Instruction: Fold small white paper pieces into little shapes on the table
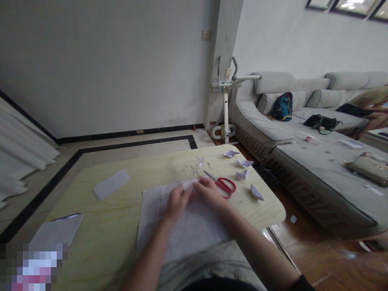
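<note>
Both of my hands meet over a large printed sheet near the table's front edge. A small piece of white paper is pinched between my left hand and my right hand; the fingers partly hide it. Just right of my right hand lie red-handled scissors, their blades pointing to the upper left. Thin paper scraps are scattered beyond my hands. Several folded paper boats, such as a nearer one and a farther one, stand along the right side.
A folded white paper and a sheet with a pen lie on the left of the wooden table. Beyond the right edge stand exercise equipment and a grey sofa with bags. A person sits there.
</note>
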`<control>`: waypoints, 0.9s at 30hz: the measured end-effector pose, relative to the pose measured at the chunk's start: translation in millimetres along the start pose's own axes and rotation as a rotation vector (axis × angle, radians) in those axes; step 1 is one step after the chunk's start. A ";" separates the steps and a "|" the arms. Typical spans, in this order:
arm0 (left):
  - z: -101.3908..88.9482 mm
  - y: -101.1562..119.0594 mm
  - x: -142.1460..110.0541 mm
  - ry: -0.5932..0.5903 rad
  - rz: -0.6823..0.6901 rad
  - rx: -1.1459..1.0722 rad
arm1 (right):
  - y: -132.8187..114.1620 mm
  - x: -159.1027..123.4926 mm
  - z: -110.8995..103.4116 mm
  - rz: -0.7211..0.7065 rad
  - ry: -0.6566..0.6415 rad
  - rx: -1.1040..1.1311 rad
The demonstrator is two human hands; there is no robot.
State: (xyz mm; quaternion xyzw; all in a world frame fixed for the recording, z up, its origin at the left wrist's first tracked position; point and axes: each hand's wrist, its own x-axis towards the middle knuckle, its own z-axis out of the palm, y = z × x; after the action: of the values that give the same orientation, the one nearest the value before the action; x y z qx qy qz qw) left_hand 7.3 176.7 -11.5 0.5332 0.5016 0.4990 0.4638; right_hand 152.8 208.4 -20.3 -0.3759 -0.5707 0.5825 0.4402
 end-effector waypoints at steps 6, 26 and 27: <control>-2.6 -2.2 -1.5 -0.050 0.032 0.046 | -4.0 1.0 1.7 -0.025 0.055 0.010; -3.2 -8.8 1.4 0.021 0.016 0.109 | -8.7 0.3 2.9 -0.018 -0.043 0.000; -3.5 -8.3 1.4 0.023 0.027 0.108 | -8.6 0.3 3.0 -0.019 -0.025 -0.017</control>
State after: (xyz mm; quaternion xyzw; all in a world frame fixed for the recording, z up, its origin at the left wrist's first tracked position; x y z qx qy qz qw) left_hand 3.2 178.6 -19.4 0.5586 0.5258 0.4834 0.4217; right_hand 150.7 207.4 -11.5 -0.3668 -0.5847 0.5781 0.4351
